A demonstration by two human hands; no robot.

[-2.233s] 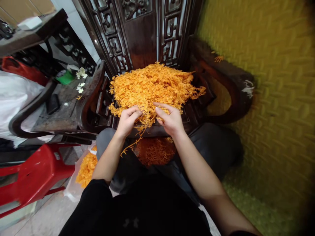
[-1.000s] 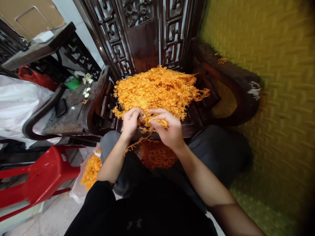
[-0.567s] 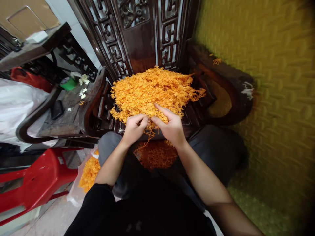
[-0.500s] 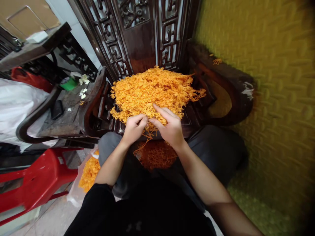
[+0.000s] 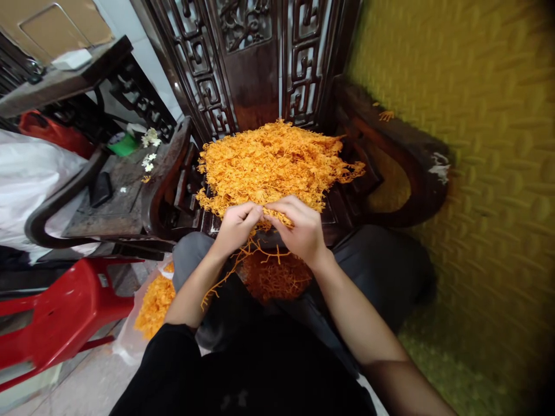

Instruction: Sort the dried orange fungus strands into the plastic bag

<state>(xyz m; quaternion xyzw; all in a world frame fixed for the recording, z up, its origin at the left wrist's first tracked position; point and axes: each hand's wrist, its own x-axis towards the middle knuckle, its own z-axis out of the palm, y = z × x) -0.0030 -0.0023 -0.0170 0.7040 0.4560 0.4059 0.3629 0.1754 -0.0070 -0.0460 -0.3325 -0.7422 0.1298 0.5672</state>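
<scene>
Before the orange heap point(image 5: 269, 164), left fingers point(image 5: 252, 216) and newly curled right fingers point(image 5: 289, 208) pinch sprigs point(image 5: 280, 216).

Head view — forward, down at hands point(image 5: 236, 230)

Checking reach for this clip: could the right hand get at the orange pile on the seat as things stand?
Probably yes: the right hand is at the near edge of the orange pile, with nothing visible blocking it, though its fingers already hold orange bits.
</scene>
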